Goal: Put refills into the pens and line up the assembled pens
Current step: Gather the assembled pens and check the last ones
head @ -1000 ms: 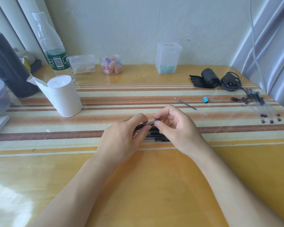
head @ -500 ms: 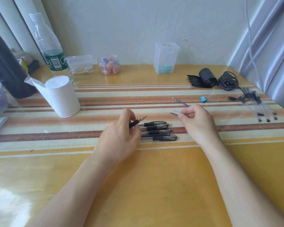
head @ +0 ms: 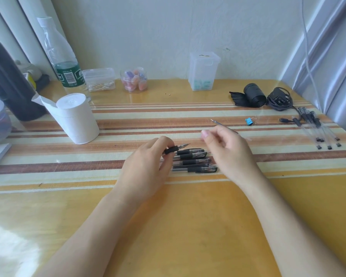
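Since 0.5 s ago, R hand (head: 226, 150) lifted slightly, fingers loosely curled, grip contents cannot tell. L hand (head: 148, 166) pinches uncapped pen (head: 176, 149), tip pointing right. Four capped pens (head: 192, 161) rowed just beyond L fingertips; loose refill (head: 218, 123) behind R fingers.

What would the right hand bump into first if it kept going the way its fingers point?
Probably the loose refill lying just beyond the right hand, toward the blue binder clip. Depth is hard to judge; the hand may pass above it.
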